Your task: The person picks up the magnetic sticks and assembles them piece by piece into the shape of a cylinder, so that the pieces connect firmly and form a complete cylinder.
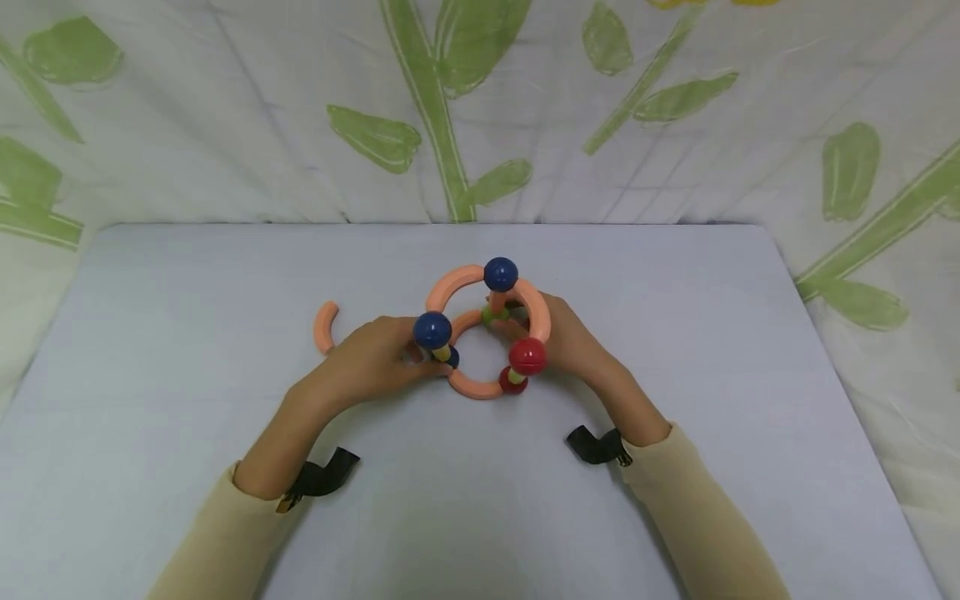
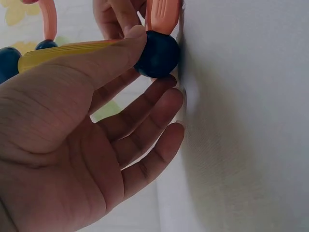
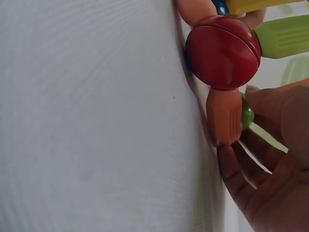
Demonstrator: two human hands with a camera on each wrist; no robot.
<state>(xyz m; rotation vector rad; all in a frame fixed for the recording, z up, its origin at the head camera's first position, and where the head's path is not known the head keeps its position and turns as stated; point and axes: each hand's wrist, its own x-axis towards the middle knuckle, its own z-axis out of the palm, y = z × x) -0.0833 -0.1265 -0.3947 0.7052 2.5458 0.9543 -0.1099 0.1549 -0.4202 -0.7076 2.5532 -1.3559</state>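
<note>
A magnetic ball-and-stick toy frame [image 1: 537, 307] stands on the table, with an upper and a lower ring of curved orange sticks joined by upright sticks. My left hand [image 1: 375, 354] grips its left side; the thumb lies along the yellow stick [image 2: 63, 50] onto the lower blue ball [image 2: 159, 54], and fingertips reach beneath that ball. On the far right, my right hand [image 1: 566, 337] holds the frame around the lower green ball [image 3: 247, 115], partly hidden by a curved orange stick [image 3: 224, 113]. Nearer me, a lower red ball [image 3: 223, 52] joins a light green upright stick [image 3: 285, 37].
A loose curved orange stick [image 1: 324, 327] lies on the white table [image 1: 465, 500], just left of my left hand. Behind the table's far edge hangs a white cloth [image 1: 285, 92] with green leaf patterns. Dark wrist straps [image 1: 324, 475] stick out near both sleeves.
</note>
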